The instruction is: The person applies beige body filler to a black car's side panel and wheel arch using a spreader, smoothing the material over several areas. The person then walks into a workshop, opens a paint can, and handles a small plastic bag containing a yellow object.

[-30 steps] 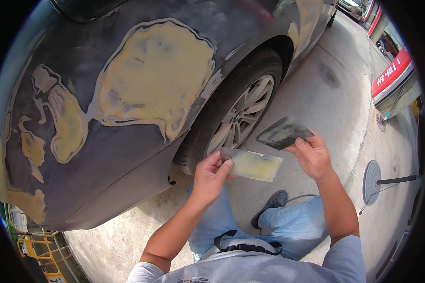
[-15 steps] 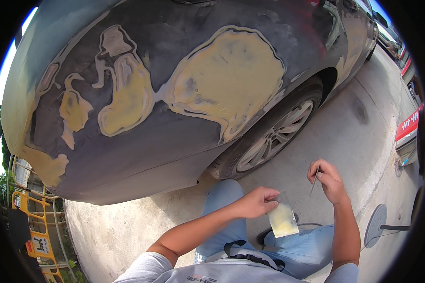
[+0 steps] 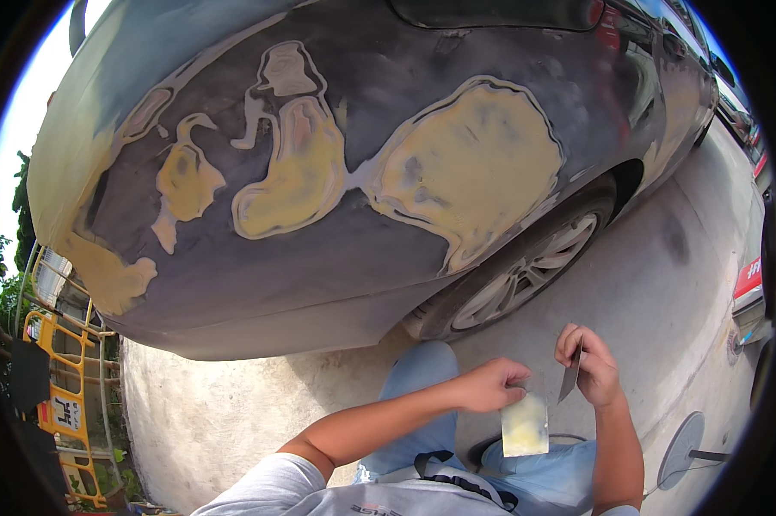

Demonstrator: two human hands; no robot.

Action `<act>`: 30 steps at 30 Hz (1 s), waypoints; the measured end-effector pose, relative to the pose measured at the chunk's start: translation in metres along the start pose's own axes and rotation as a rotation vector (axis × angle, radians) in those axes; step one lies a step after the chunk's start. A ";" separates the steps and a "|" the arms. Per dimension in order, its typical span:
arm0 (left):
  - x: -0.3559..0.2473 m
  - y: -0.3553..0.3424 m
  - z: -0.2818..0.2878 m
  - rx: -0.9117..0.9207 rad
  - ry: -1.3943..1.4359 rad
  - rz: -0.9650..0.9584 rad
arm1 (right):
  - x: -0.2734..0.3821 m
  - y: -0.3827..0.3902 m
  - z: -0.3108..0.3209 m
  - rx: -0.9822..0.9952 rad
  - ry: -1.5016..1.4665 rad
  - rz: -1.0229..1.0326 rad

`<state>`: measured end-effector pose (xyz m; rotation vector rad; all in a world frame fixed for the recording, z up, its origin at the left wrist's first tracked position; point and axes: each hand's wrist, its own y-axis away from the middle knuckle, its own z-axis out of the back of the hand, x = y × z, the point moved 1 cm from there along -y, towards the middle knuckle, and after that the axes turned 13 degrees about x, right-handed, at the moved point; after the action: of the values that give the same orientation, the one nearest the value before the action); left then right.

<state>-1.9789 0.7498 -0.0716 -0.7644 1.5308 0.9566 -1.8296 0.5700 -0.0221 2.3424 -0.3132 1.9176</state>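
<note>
My left hand (image 3: 495,384) pinches the upper edge of a small rectangular plate (image 3: 526,434) smeared with pale yellow paste, which hangs over my lap. To its right, my right hand (image 3: 591,365) grips a thin, flat dark putty knife (image 3: 570,375), its blade angled down toward the plate but apart from it. Beyond both hands stands a dark car body panel (image 3: 319,297). A large yellow filler patch (image 3: 474,168) covers the area above the wheel, and a narrower filler patch (image 3: 298,193) lies to its left. Neither hand touches the car.
The car's rear wheel (image 3: 526,279) is just beyond my knees. A round grey disc with a rod (image 3: 680,447) stands on the concrete floor (image 3: 207,413) at right. Yellow barriers (image 3: 61,404) line the left side; a red and white object (image 3: 748,284) is far right.
My view has shifted, so the car appears farther right. The putty knife has turned to show more of its flat face, and the plate hangs straighter. Both hands keep their holds.
</note>
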 end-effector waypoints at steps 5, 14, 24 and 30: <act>-0.002 0.001 -0.003 -0.032 0.226 0.013 | -0.021 0.003 0.005 -0.046 0.412 -0.129; 0.013 0.000 0.006 -0.646 0.323 -0.090 | -0.057 0.048 0.024 -0.908 0.124 -0.101; -0.010 -0.053 -0.030 -0.731 -0.333 -0.245 | -0.064 0.023 -0.025 -0.899 1.153 0.175; -0.006 -0.054 -0.023 -0.736 -0.349 -0.089 | -0.108 0.098 -0.014 -0.809 1.047 -0.581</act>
<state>-1.9419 0.7044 -0.0735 -1.0915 0.8179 1.5198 -1.8849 0.4876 -0.1305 0.6766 -0.1951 1.8780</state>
